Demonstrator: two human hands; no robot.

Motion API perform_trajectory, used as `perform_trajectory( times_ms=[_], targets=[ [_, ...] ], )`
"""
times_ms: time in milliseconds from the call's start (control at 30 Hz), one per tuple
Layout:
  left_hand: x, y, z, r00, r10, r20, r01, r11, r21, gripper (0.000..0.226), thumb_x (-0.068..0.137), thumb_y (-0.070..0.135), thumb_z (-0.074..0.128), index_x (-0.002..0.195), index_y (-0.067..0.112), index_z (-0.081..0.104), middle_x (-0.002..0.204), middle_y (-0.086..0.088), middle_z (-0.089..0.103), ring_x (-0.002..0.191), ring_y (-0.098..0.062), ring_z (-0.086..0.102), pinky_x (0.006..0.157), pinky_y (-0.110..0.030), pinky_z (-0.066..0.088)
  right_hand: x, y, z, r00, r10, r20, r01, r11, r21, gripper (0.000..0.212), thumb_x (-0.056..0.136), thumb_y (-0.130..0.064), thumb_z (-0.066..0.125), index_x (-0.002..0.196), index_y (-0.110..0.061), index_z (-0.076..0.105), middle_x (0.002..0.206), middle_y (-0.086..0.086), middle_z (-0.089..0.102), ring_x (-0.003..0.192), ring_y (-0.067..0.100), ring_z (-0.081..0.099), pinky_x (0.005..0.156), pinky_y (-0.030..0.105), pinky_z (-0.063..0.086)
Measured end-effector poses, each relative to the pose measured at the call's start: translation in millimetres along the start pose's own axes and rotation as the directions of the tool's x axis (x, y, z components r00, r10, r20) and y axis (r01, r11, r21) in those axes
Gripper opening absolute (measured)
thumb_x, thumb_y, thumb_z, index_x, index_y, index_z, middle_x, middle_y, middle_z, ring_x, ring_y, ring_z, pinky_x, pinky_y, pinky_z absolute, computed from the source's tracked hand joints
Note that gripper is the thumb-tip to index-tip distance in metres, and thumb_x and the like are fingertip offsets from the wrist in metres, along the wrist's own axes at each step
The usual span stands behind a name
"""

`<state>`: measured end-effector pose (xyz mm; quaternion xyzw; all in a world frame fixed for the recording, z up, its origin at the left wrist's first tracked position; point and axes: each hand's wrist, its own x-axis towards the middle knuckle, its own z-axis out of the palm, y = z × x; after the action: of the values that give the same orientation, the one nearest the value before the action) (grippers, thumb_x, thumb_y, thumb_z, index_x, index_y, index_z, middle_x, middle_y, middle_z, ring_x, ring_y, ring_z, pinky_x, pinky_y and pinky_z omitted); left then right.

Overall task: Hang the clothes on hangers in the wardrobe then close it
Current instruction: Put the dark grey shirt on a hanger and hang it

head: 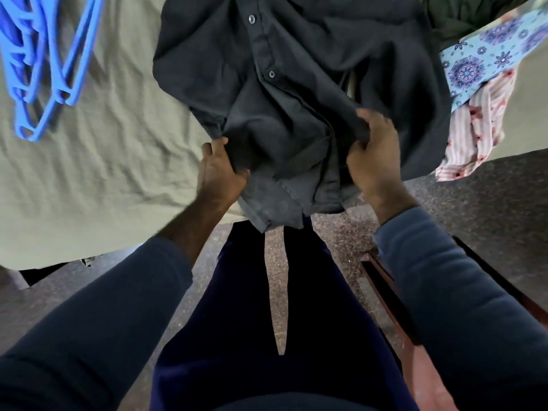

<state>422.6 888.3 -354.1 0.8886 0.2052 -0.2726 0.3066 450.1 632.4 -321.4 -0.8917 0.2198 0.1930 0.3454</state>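
The dark shirt [296, 69] lies buttoned-side up on the bed [103, 161], near its edge, with its hem end bunched towards the person and hanging a little past the mattress edge. Both hands are on that near end. The left hand [221, 167] has its grip closed on the fabric at the left side, with the thumb on top and the fingers tucked underneath. The right hand [373, 155] pinches a fold of the same cloth on the right side, its fingers curled round it. Neither grip holds anything but the shirt.

I judge the step in hand to be picking up or straightening this shirt so that it can take a hanger. No hanger is in it yet. The blue hangers [44, 63] lie in a loose pile at the far left of the bed, well apart from the shirt and out of easy reach of either hand.

The next move probably calls for freeing one hand to fetch a hanger, then finding the collar end, which lies at the far side away from the person. The shirt would need turning or lifting for that.

More clothes wait at the far right: a blue patterned garment [480, 60], a pink striped garment [480, 134] beneath it and a dark green garment [468, 16] behind. A reddish wooden piece [415, 336] stands on the floor [474, 197] at the right. I cannot tell whether it belongs to the wardrobe, which is otherwise out of view.
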Motion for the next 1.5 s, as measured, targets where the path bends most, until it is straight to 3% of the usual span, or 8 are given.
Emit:
perform_trajectory(
  times_ms=[100,333,500,700,833,967,1167,1500],
  targets=[
    [4,4,3,0.997,-0.064,-0.053,0.063,0.998,-0.019,0.076,0.074,0.023,0.080,0.136,0.004,0.040,0.132,-0.017,0.041,0.118,-0.037,0.051,0.101,-0.044,0.044,3,17,8,0.979,0.172,0.109,-0.155,0.977,-0.150,0.069,0.084,-0.024,0.071,0.144,-0.013,0.040,0.138,0.012,0.049,0.128,0.030,0.048,0.109,0.045,0.040],
    [29,-3,-10,0.998,0.017,-0.067,-0.013,0.997,0.070,0.025,0.091,0.024,0.065,0.096,0.000,0.062,0.094,-0.022,0.065,0.088,-0.035,0.059,0.075,-0.035,0.041,15,20,15,0.965,0.254,0.064,-0.254,0.967,-0.020,0.054,0.088,-0.030,0.070,0.134,-0.014,0.047,0.114,0.013,0.068,0.108,0.028,0.063,0.093,0.033,0.048],
    [34,-35,-50,0.990,0.002,0.138,-0.044,0.953,0.299,0.025,0.089,0.021,0.068,0.086,-0.003,0.060,0.091,-0.026,0.062,0.088,-0.037,0.058,0.074,-0.038,0.040,23,28,-9,0.969,0.172,0.177,-0.108,0.940,-0.324,0.017,0.087,-0.016,0.062,0.097,-0.005,0.071,0.102,0.020,0.070,0.100,0.036,0.065,0.080,0.028,0.046],
    [38,-82,-106,0.911,-0.313,0.270,0.182,0.890,0.418,0.033,0.083,0.021,0.077,0.100,-0.005,0.066,0.107,-0.026,0.066,0.106,-0.041,0.061,0.088,-0.041,0.047,27,9,-34,0.852,0.320,0.414,0.035,0.754,-0.656,0.039,0.077,-0.022,0.054,0.105,-0.001,0.069,0.109,0.026,0.068,0.101,0.041,0.065,0.087,0.040,0.055],
    [59,-36,-105,1.000,-0.026,0.004,0.023,0.958,0.287,0.043,0.080,0.040,0.070,0.103,0.004,0.061,0.099,-0.018,0.066,0.101,-0.035,0.063,0.086,-0.037,0.045,50,-44,-31,0.972,0.135,0.195,-0.019,0.863,-0.504,0.029,0.089,-0.020,0.053,0.103,-0.001,0.069,0.107,0.026,0.067,0.101,0.043,0.064,0.082,0.039,0.052],
    [90,40,-93,0.951,0.277,-0.141,-0.275,0.961,0.032,0.026,0.083,0.019,0.072,0.103,0.005,0.064,0.097,-0.014,0.065,0.085,-0.022,0.061,0.079,-0.020,0.040,87,-104,-15,0.996,-0.044,0.078,0.064,0.960,-0.274,0.021,0.092,-0.027,0.056,0.098,-0.011,0.069,0.102,0.014,0.071,0.101,0.036,0.063,0.082,0.037,0.050],
    [167,116,-92,0.831,0.555,-0.050,-0.546,0.829,0.123,0.029,0.081,0.022,0.058,0.105,0.005,0.060,0.112,-0.020,0.054,0.099,-0.036,0.056,0.087,-0.044,0.047,162,-163,25,0.965,-0.255,-0.052,0.230,0.929,-0.289,0.024,0.089,-0.022,0.054,0.104,-0.010,0.068,0.117,0.016,0.062,0.109,0.034,0.058,0.088,0.035,0.044],
    [264,141,-97,0.850,0.514,0.113,-0.519,0.783,0.343,0.057,0.090,0.032,0.060,0.136,0.005,0.040,0.133,-0.020,0.052,0.121,-0.042,0.050,0.097,-0.050,0.043,239,-185,52,0.965,-0.234,0.121,0.261,0.780,-0.569,0.056,0.084,-0.029,0.070,0.133,-0.012,0.049,0.138,0.013,0.041,0.120,0.039,0.046,0.095,0.050,0.046]
  ],
)
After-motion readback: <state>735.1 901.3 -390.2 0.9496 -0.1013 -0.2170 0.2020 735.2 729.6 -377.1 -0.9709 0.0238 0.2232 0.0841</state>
